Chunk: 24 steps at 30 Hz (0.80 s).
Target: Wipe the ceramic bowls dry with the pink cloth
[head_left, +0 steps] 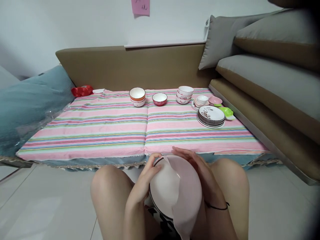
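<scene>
A white plate [163, 186] with a dark rim rests over my lap, tilted toward me. My left hand [143, 181] grips its left rim, fingers curled over the edge. A pale pink cloth [187, 196] drapes over the right half of the plate and hangs below it. My right hand [202, 173] lies on that cloth, fingers pressed together against the plate's top right side. A thin black band circles my right wrist.
A pink striped mat [112, 130] lies ahead, bearing stacked orange-rimmed bowls [137, 96], a red bowl [159, 99], stacked patterned bowls [185, 94], a stack of plates [211, 116], small saucers [202, 100], a pink dish [215, 100] and a green dish [226, 112]. Sofa cushions [270, 80] rise right, a teal pillow [27, 103] left.
</scene>
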Motion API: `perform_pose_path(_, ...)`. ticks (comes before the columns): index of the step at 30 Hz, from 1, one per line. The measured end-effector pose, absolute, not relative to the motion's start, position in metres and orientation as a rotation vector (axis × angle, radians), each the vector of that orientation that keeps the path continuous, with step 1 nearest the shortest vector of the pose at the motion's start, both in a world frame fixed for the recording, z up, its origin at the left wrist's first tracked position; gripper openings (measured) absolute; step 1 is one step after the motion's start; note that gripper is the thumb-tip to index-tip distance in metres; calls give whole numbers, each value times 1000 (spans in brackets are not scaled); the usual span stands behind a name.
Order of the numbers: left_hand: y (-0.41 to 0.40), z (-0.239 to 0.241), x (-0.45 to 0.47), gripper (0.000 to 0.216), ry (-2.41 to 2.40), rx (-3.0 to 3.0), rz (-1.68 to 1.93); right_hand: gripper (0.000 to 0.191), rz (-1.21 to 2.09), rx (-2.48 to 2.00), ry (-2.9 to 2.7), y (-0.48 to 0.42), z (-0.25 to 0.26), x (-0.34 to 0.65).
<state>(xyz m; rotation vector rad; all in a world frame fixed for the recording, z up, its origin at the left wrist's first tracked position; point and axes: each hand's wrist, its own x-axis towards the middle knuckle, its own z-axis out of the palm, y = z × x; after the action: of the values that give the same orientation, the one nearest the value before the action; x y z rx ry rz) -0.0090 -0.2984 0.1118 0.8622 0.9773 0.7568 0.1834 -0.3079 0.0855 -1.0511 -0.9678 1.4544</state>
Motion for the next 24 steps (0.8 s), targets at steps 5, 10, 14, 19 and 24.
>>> perform_pose_path(5, -298, 110, -7, 25, 1009, 860, 823, 34, 1504, -976, -1064, -313, 100, 176)
perform_pose_path(10, -299, 107, -6, 32, 1125, 841, 900, 46, 1621, -1003, -1029, -310, 90, 179)
perform_pose_path(14, -300, 106, -5, 36, 1176, 837, 932, 57, 1658, -1040, -977, -310, 83, 182)
perform_pose_path(19, -295, 103, -4, 43, 1141, 995, 919, 58, 1638, -1083, -889, -309, 80, 179)
perform_pose_path(24, -290, 99, 3, 45, 1243, 1085, 871, 53, 1498, -1149, -946, -308, 65, 180)
